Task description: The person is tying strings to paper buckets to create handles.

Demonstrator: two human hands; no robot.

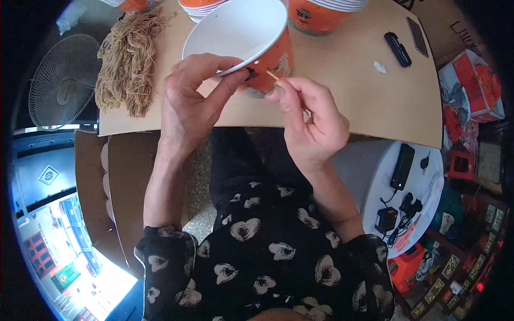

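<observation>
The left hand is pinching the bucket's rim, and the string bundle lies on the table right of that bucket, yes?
Not quite: the head view shows the string bundle lying on the table left of the bucket. The left hand does pinch its rim.

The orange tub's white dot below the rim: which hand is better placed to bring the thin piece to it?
Probably the right hand: it pinches the thin piece, whose tip is near the white dot. The left hand holds the tub.

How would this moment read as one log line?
left hand: holding bucket; right hand: pinching thin tan piece; bucket: white inside, orange outside; stringy tan bundle: on table
</observation>
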